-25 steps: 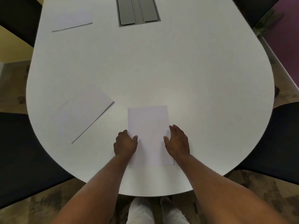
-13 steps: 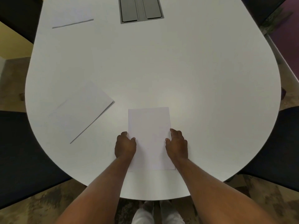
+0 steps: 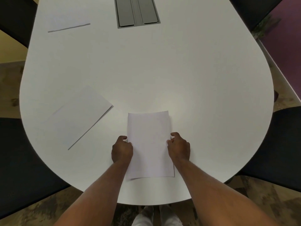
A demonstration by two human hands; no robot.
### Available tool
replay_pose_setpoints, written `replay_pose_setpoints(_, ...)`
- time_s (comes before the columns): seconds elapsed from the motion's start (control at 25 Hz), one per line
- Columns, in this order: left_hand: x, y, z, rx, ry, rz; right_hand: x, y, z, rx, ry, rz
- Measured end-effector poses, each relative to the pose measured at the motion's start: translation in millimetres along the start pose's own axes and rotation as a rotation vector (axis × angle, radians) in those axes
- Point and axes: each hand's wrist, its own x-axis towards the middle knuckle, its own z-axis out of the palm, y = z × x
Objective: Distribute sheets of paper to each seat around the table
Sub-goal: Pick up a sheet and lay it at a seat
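Note:
A stack of white paper [image 3: 149, 144] lies on the white table [image 3: 179, 79] near its front rounded end. My left hand [image 3: 122, 150] grips the stack's left edge and my right hand [image 3: 179, 148] grips its right edge, fingers curled around the sides. The near edge of the top sheets curves up slightly off the table. One single sheet [image 3: 78, 116] lies angled at the left seat. Another sheet [image 3: 68, 22] lies at the far left.
A grey cable hatch [image 3: 136, 12] is set into the table's middle at the top. Dark chairs stand at the left [image 3: 19, 160], right [image 3: 276, 149], far left [image 3: 14, 18] and far right [image 3: 250, 8]. Patterned carpet shows below the table edge.
Both hands slid from resting on the stack to gripping its side edges. The stack's near edge has lifted slightly. The view shifted a little.

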Motion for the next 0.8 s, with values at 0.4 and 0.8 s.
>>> replay_pose_setpoints(0.4, -16.7, 13.2, -25.2, 0.117, 0.037, 0.039, -8.9, -17.8, -22.6, -0.025, 0.034, -0.011)
replay_pose_setpoints(0.8, -37.9, 28.0, -43.8, 0.089, -0.013, 0.104, -33.7, -17.8, -58.2, 0.316, -0.022, 0.049)
